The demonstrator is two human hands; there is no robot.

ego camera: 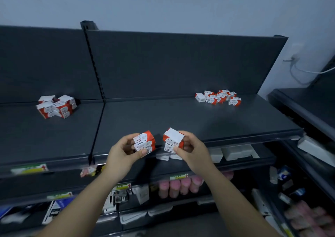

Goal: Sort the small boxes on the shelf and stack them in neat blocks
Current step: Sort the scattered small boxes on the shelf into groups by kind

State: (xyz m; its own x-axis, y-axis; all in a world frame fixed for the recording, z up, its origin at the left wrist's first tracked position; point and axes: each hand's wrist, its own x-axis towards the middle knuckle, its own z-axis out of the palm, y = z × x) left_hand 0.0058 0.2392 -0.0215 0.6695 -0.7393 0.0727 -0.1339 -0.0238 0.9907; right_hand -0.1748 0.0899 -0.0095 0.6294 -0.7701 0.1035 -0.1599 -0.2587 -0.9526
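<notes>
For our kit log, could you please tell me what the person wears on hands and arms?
Nothing: the left hand and right hand are ungloved, no rings or watch are visible, and both forearms show no sleeve.

A pale wall (181,4) rose behind the racking. At the far right a white cable (311,71) hung in loops from a wall socket (297,57), beside a second dark rack (308,106) set at an angle. On the tier below lay flat white packs (237,151). Lower still stood a row of rounded pink items (181,186), just under a green-and-yellow price label (178,176). A blue-and-white packet (58,209) sat at lower left, white trays (133,217) near the bottom, and blurred pink packets (308,218) at lower right.
</notes>
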